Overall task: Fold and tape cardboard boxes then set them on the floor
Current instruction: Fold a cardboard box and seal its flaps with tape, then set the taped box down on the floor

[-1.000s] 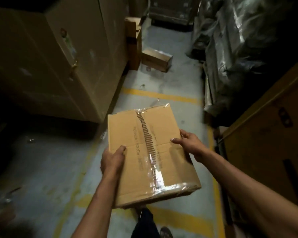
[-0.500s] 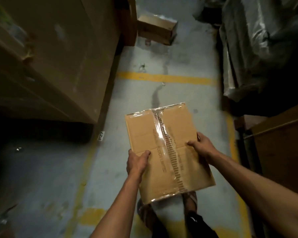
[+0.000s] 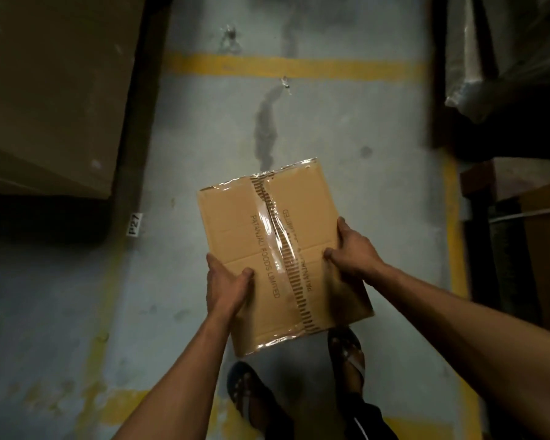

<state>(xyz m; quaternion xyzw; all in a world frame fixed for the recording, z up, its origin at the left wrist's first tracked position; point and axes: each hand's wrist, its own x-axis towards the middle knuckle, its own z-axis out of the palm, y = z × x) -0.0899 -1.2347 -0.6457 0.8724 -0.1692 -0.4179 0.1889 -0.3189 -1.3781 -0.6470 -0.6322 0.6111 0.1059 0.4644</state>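
taped box (image 3: 277,249) gripped between left hand (image 3: 226,282), right hand (image 3: 351,249)

You saw a matt brown cardboard box (image 3: 235,230) sealed with glossy clear tape (image 3: 275,223), above a stained, dull concrete floor (image 3: 378,217).

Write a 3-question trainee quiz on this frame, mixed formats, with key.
1. True or false: the cardboard box has clear tape along its centre seam.
2. Which hand holds the box? A) left hand only B) right hand only C) both
3. Fill in: the floor label beside the big carton reads ___.

Key: 1 true; 2 C; 3 P27
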